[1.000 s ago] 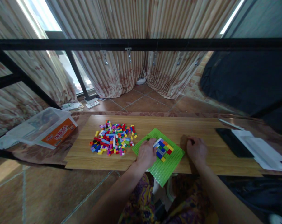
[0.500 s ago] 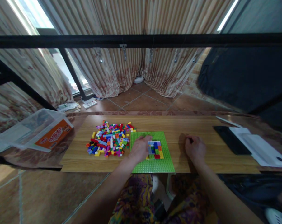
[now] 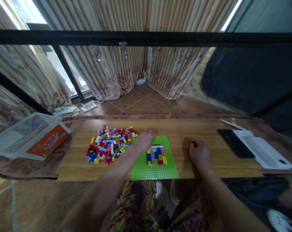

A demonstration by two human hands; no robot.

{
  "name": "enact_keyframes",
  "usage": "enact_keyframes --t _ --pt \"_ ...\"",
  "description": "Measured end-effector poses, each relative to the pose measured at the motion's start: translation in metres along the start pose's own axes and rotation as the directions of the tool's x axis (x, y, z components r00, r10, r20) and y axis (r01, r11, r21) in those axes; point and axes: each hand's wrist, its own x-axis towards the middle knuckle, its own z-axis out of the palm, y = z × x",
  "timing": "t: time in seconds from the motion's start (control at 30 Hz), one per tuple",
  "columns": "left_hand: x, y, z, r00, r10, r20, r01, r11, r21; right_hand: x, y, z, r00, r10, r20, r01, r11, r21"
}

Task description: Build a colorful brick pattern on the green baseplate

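A small rectangular build of coloured bricks point(image 3: 157, 155), with blue, yellow, white, red and orange parts, sits on the green baseplate point(image 3: 154, 174). My left hand point(image 3: 145, 140) is palm down over the back left part of the baseplate, just beyond the build. Its fingers reach loosely forward and to the right, and no brick shows in them; the underside is hidden. To the right of the plate, my right hand point(image 3: 200, 153) rests on the wooden table in a loose fist, with nothing visible inside. Left of the baseplate lies a pile of loose bricks point(image 3: 109, 145).
A clear plastic box point(image 3: 32, 132) with an orange label stands beyond the table's left end. Toward the right end of the wooden table point(image 3: 175, 129) lie a black flat object point(image 3: 235, 143) and a white tray-like object point(image 3: 268, 153). A dark metal bar point(image 3: 146, 38) crosses beyond the table.
My left hand has lifted off the brick build and moved back and away, uncovering the build's left side. My right hand stays in its place. The whole view has shifted slightly.
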Motion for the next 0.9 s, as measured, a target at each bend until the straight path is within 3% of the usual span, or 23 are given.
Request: enact_keyframes --t 0.17,0.3,0.43,0.57,0.7,0.9 --pt "-0.003 0.001 -0.006 0.999 -0.052 -0.018 0.052 0.999 0.004 0.0 0.0 0.001 1.0 0.0 -0.001 0.0 1.0 0.017" --pt "-0.029 0.007 -0.011 0.984 -0.148 -0.099 0.146 0.989 -0.025 0.0 -0.002 0.0 1.0 0.018 -0.004 -0.018 1.0 0.009" --pt "-0.07 0.018 -0.005 0.936 -0.298 -0.186 0.238 0.927 -0.29 -0.001 -0.002 -0.001 1.0 0.008 -0.009 -0.007 1.0 0.008" --pt "-0.094 0.032 0.004 0.892 -0.403 -0.203 0.309 0.874 -0.376 -0.001 -0.001 -0.001 1.0 0.001 -0.004 -0.001 1.0 0.014" --pt "-0.091 0.045 0.005 0.885 -0.435 -0.167 0.351 0.857 -0.377 -0.001 -0.001 0.0 1.0 0.002 -0.011 -0.002 1.0 0.006" --pt "-0.08 0.059 0.007 0.894 -0.43 -0.127 0.396 0.889 -0.23 -0.001 -0.001 0.0 1.0 0.016 -0.006 -0.016 1.0 0.011"
